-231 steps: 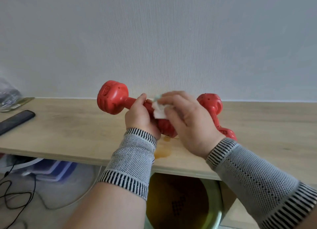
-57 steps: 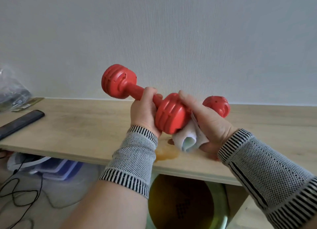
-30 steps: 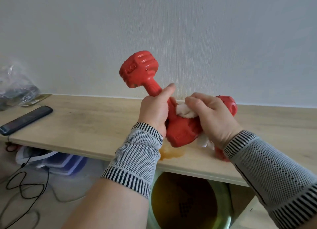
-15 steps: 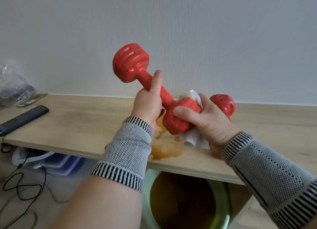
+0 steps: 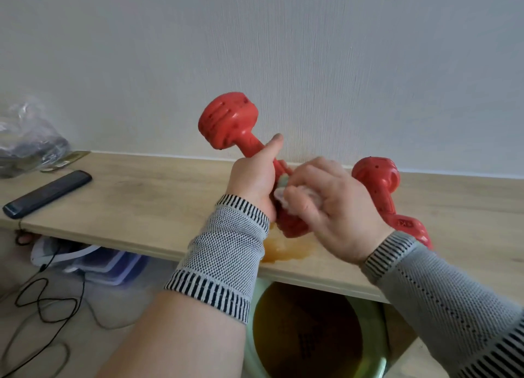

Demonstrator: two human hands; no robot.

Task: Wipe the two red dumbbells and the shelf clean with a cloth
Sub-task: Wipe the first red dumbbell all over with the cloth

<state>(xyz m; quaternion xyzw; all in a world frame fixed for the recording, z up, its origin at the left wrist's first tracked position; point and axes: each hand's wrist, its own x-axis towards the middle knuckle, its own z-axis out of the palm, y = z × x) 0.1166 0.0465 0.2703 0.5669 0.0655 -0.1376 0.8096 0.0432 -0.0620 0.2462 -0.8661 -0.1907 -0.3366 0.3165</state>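
Observation:
My left hand (image 5: 253, 179) grips the handle of a red dumbbell (image 5: 228, 119), held tilted above the shelf with its far head up and left. The near head (image 5: 292, 224) is low, just over the wood. My right hand (image 5: 334, 207) holds a white cloth (image 5: 283, 195) pressed against the dumbbell's handle and near head; most of the cloth is hidden under the fingers. A second red dumbbell (image 5: 378, 179) lies on the wooden shelf (image 5: 147, 204) behind my right hand. A brownish wet stain (image 5: 283, 250) sits on the shelf near its front edge.
A dark remote (image 5: 46, 193) lies at the shelf's left end, with a clear plastic bag (image 5: 28, 136) behind it. Below the shelf stand a green bucket (image 5: 312, 335) of brown water, plastic boxes (image 5: 99, 261) and black cables (image 5: 42, 306). A white wall backs the shelf.
The held dumbbell has come down and tilted less steeply. My right hand has shifted from under the near head to on top of it, covering the cloth.

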